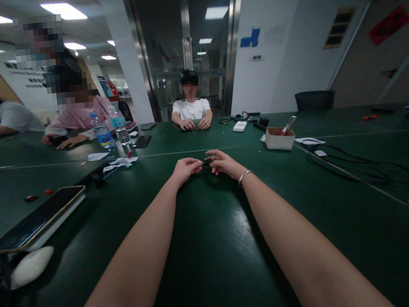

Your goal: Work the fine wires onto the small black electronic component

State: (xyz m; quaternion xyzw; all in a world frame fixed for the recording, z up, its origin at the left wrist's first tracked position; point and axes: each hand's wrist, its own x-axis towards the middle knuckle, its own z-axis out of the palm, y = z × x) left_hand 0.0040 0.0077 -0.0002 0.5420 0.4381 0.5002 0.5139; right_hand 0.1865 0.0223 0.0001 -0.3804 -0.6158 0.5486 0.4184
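Both my hands meet over the green table [206,250], a little above its surface or resting on it; which, I cannot tell. Between them is a small dark object [207,162], too small to name, with a pale bit at its left end. My left hand [187,171] is closed, thumb and fingers pinching at that left end. On the other side my right hand [225,164], with a silver bangle at the wrist, has its thumb and fingers closed around the right end. One finger of it reaches out above the object.
To the left lie a phone on a white box [37,222], a white mouse-like object [32,267] and paper scraps [120,163]. Two water bottles [101,130] stand behind. A small carton [280,139] and black cables [357,163] lie right. Several people sit around the table.
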